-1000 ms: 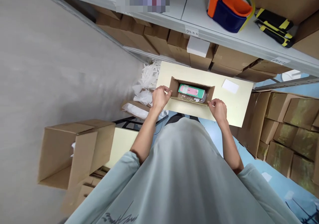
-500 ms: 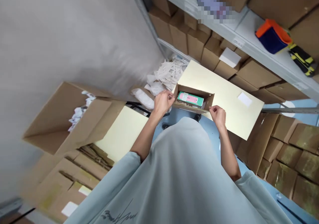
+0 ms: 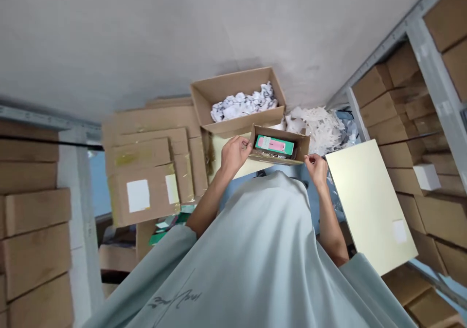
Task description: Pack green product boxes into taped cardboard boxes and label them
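I hold a small open cardboard box [image 3: 301, 144] in front of my chest, off any surface. My left hand [image 3: 233, 154] grips its left end with fingers curled round the wall. The box's right corner is pinched by my right hand [image 3: 316, 167]. Inside lies a green and pink packet [image 3: 274, 144] on top of other contents I cannot make out.
A larger open carton [image 3: 219, 92] of crumpled white paper stands just beyond the held box, with loose white paper [image 3: 321, 126] to its right. Pale yellow tabletop [image 3: 368, 196] lies at my right. Taped cartons [image 3: 146, 172] stack at left; shelving with cartons [image 3: 408, 84] runs along the right.
I have turned to the left, carrying the small box off the yellow tabletop. Both hands keep their grip. The carton of crumpled paper has come into the middle of the view.
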The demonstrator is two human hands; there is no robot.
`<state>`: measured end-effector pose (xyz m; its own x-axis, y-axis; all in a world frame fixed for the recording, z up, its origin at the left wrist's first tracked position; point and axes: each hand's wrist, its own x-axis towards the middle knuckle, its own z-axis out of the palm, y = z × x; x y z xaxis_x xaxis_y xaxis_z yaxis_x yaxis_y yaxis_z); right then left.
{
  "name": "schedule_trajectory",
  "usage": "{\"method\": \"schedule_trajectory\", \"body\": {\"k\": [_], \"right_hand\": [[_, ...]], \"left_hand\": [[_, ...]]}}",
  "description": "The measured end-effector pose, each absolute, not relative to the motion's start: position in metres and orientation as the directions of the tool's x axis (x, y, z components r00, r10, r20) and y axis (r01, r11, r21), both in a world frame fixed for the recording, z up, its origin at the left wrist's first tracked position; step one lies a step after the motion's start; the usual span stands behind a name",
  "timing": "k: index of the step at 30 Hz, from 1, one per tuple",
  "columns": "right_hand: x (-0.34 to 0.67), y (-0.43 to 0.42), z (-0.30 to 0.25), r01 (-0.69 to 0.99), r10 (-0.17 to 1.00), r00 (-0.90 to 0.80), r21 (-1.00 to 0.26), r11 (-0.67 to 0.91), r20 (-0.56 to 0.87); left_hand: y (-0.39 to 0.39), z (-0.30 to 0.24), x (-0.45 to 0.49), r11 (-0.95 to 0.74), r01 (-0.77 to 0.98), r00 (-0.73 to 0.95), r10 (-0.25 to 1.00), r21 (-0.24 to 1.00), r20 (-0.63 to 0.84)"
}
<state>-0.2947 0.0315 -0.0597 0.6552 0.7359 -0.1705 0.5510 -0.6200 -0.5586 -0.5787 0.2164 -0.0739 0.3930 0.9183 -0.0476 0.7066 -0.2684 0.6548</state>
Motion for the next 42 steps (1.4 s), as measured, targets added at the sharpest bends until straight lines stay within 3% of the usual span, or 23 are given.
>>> {"method": "schedule_trajectory", "body": {"k": [8, 17, 21, 25, 29, 33, 36, 42], "right_hand": [[-0.343, 0.141, -0.068, 0.781, 0.915, 0.36, -0.477, -0.403, -0.184], [-0.346, 0.194, -0.063, 0.857, 0.941, 0.207, -0.414, -0.306, -0.268], [-0.339, 0.234, -0.049, 0.896, 0.975, 0.151, -0.395, -0.205, -0.163], [-0.334, 0.299, -0.042, 0.936, 0.988, 0.088, -0.329, -0.124, -0.123], [-0.329, 0.365, -0.049, 0.982, 0.937, 0.157, -0.053, -0.182, -0.312], [-0.33, 0.406, -0.068, 0.967, 0.786, 0.254, 0.145, -0.208, -0.564], [-0.335, 0.414, -0.078, 0.965, 0.765, 0.262, 0.172, -0.199, -0.588], [-0.337, 0.401, -0.067, 0.976, 0.85, 0.217, 0.124, -0.179, -0.48]], "left_hand": [[0.216, -0.106, -0.667, 0.018, 0.711, 0.049, 0.996, 0.703, -0.075], [0.226, -0.132, -0.682, 0.16, 0.667, -0.106, 0.987, 0.728, -0.12], [0.257, -0.121, -0.67, -0.042, 0.641, -0.004, 0.998, 0.766, 0.058], [0.292, -0.114, -0.657, -0.214, 0.682, 0.147, 0.977, 0.699, 0.156], [0.305, -0.121, -0.648, -0.213, 0.702, 0.169, 0.977, 0.68, 0.132], [0.304, -0.129, -0.645, -0.184, 0.703, 0.174, 0.981, 0.687, 0.084], [0.304, -0.132, -0.645, -0.179, 0.704, 0.173, 0.982, 0.687, 0.078], [0.304, -0.131, -0.648, -0.181, 0.698, 0.185, 0.98, 0.693, 0.07]]}}
